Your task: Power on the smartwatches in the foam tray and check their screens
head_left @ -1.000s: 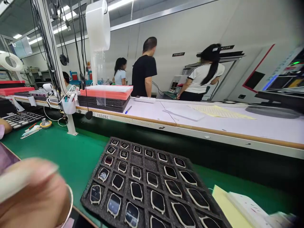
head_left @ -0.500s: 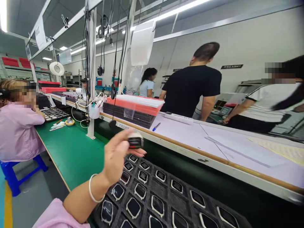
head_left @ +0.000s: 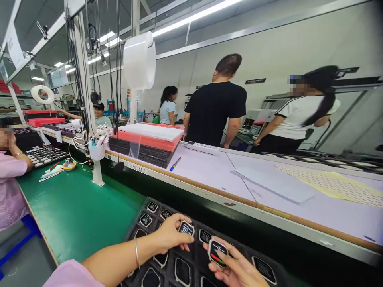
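Note:
My left hand [head_left: 173, 233] pinches a smartwatch case [head_left: 186, 229] by its edge, with its lit screen showing lines of text. Just to the right, my right hand [head_left: 235, 265] grips a second watch case [head_left: 217, 252], whose screen shows a red and a green bar. A finger of that hand lies over this screen. Both hands are above a black foam tray [head_left: 136, 227], where more strapless watch cases [head_left: 145, 220] sit in square pockets. Part of the tray is hidden behind my arm and hands.
A raised shelf [head_left: 206, 167] runs behind the tray, bearing a stack of red and black trays [head_left: 143, 143], a blue pen [head_left: 175, 164] and a yellow sheet [head_left: 326, 185]. Left lies a green mat [head_left: 80, 211]. Black cables [head_left: 113, 79] hang above. Co-workers [head_left: 215, 103] are nearby.
My left hand has come down toward the tray with a watch case. My right hand has entered view holding another one. The camera view has swung to the right.

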